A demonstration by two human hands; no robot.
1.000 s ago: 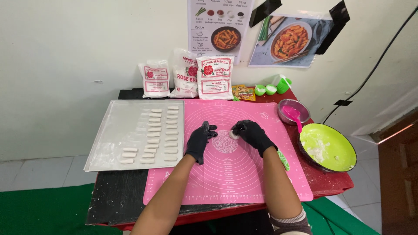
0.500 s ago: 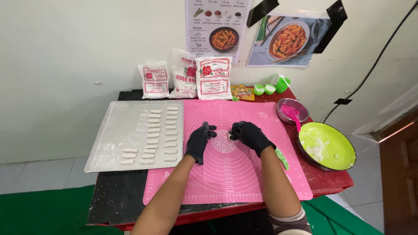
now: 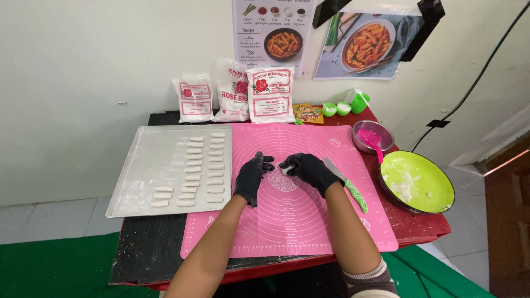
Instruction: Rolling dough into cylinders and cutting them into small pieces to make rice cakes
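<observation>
1. While both black-gloved hands meet over the pink silicone rolling mat (image 3: 309, 221), the right hand (image 3: 312, 170) pinches a small white dough piece (image 3: 285, 170).
2. At its nine o'clock, the left hand (image 3: 253, 176) is loosely curled and holds nothing.
3. Farther toward nine o'clock, a floured metal tray (image 3: 138, 171) holds rows of white dough sticks (image 3: 199, 165).
4. Judged risk: pinched too hard, the soft dough could stick to the glove.

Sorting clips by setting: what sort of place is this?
Probably a makeshift food-prep table, not a full kitchen. Gloved hands shape dough over a pink mat, cut pieces fill a tray, and flour bags lean on the wall.
</observation>
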